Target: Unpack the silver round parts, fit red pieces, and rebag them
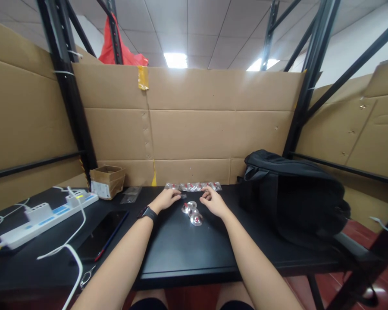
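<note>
Several shiny round pieces with red marks [193,211] lie grouped on the black table [187,254], between my two hands. My left hand [166,199], with a dark watch on the wrist, is closed, its fingertips together by a small clear piece [183,196]; whether it grips that piece is too small to tell. To the right of the round pieces, my right hand [214,201] has its thumb and fingers curled apart, with nothing visible between them. Behind both hands a row of clear packets with red marks [194,187] runs along the cardboard wall.
A black bag [291,193] fills the right side. On the left are a white power strip [48,219] with cables, a dark tablet [103,234], a small cardboard box [107,181], a clear bag [131,195] and a metal ring [86,278] near the front edge.
</note>
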Demonstrator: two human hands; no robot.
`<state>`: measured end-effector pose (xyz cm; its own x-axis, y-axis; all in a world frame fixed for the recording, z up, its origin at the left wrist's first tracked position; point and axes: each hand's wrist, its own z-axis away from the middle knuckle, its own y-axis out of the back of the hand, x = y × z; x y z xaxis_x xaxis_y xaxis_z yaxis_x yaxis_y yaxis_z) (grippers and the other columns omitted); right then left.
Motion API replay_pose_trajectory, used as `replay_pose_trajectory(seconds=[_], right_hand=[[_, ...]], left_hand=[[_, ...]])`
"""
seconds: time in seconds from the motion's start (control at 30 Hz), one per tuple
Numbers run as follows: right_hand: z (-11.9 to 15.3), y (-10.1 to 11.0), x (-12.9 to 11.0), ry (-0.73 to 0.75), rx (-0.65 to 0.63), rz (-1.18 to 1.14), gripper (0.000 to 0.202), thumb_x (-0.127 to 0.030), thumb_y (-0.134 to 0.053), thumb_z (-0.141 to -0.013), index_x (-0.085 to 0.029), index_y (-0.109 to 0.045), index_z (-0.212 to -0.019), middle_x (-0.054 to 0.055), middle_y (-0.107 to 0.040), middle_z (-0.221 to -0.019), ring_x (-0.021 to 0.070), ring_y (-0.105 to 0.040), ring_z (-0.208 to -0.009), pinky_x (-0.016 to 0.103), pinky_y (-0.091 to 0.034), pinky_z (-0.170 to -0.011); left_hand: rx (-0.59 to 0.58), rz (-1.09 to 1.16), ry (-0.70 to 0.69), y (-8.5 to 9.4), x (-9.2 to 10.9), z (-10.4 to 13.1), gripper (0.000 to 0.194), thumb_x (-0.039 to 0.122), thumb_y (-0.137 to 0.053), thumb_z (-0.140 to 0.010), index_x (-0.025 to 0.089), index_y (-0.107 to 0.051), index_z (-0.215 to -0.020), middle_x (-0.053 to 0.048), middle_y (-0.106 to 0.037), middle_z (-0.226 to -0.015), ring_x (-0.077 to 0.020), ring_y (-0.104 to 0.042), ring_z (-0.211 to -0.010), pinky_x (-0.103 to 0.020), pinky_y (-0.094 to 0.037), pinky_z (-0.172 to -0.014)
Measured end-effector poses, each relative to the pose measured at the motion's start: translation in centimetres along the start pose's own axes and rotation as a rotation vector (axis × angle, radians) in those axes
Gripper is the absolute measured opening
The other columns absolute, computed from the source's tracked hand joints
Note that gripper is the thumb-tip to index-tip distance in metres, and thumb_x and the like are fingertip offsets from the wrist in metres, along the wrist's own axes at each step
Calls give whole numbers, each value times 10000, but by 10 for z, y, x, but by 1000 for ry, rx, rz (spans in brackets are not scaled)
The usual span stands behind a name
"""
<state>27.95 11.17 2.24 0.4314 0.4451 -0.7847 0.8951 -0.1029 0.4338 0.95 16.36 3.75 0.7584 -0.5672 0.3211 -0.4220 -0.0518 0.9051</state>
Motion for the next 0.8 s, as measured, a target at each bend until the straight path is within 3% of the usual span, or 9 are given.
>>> replay_pose_trajectory(seconds=[0.17,0.27,0.4,0.53,0.67,0.8], right_hand=[[1,-2,-3,48,-8,24,233,-238,-652,-771,-191,-648,-999,11,-646,-867,136,-587,-701,283,-497,-713],[3,-9,-14,128,17,29,278,-249,-671,-782,-199,-675,-1055,27,-664,-928,141,-602,-729,293,-502,-752],[6,-20,-30,218,66,28,256,-283,-680,-808,-223,-704,-1055,45,-687,-1009,154,-621,-762,288,-502,-740],[7,-24,-35,216,119,5,208,-300,-676,-816,-216,-707,-1003,43,-710,-975,152,-617,-706,278,-492,-685],[5,-23,-30,167,103,-73,137,-315,-691,-809,-188,-710,-855,41,-712,-808,174,-622,-699,282,-487,-673],[3,-20,-26,169,81,-142,134,-321,-709,-800,-187,-702,-809,44,-706,-802,182,-628,-723,294,-496,-709]], left_hand=[[180,215,63,4,2,10,311,426,-545,-904,236,-781,-974,-65,-775,-1003,-254,-688,-988,-322,-465,-926],[237,449,58,3,9,9,352,476,-601,-861,185,-778,-951,-83,-776,-966,-248,-702,-910,-330,-498,-877],[162,754,25,0,26,8,405,489,-716,-774,131,-774,-955,-119,-773,-987,-244,-706,-892,-324,-522,-832],[79,888,52,-1,43,13,428,488,-793,-706,125,-771,-933,-119,-773,-952,-224,-692,-834,-300,-515,-757],[-30,975,142,-1,50,17,487,543,-792,-697,108,-760,-913,-89,-740,-797,-140,-603,-626,-238,-429,-572],[-133,1173,256,-3,50,18,525,614,-737,-735,109,-737,-879,-57,-684,-711,-85,-519,-540,-217,-381,-539]])
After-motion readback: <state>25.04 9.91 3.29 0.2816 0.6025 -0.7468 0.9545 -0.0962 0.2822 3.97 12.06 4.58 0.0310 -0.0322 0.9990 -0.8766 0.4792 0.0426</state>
